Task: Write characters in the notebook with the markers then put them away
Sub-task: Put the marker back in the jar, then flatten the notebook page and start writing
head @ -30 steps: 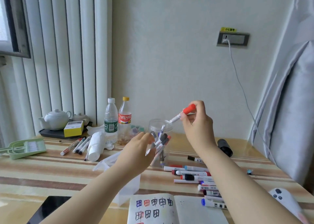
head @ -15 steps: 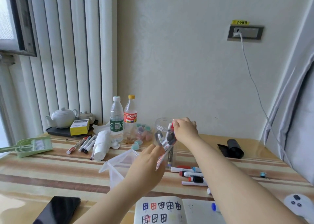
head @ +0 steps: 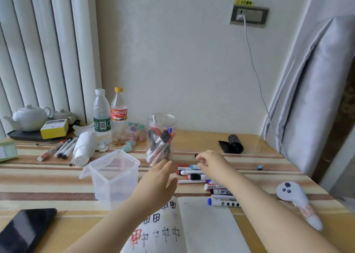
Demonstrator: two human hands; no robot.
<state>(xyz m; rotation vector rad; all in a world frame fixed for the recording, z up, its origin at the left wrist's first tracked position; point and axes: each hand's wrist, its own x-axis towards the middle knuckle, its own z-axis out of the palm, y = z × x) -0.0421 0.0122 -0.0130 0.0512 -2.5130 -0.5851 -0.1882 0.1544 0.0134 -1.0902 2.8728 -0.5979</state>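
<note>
A clear round jar [head: 161, 124] stands mid-table with several markers [head: 159, 143] leaning inside it. My left hand [head: 157, 183] is open, its fingertips right at the jar's base. To the right of the jar, my right hand [head: 209, 164] hovers low over a heap of loose markers [head: 192, 173] with loosely curled fingers. A black marker cap [head: 196, 155] shows just at its fingertips; contact is unclear. The open notebook [head: 207, 224] lies at the near edge with coloured characters on its left page. A blue-capped marker [head: 222, 203] rests at its top edge.
A square clear plastic tub [head: 113, 174] stands left of my left hand, and a black phone [head: 25, 227] lies near left. Two bottles [head: 101, 116], a teapot [head: 28, 116], rolled tissue [head: 84, 151] and three markers [head: 61, 149] sit at back left. A white controller [head: 294, 197] and a black roll [head: 233, 144] lie to the right.
My right hand carried the red-capped marker to the jar, released it inside, then dropped to the loose markers on the table. My left hand stayed near the jar's base.
</note>
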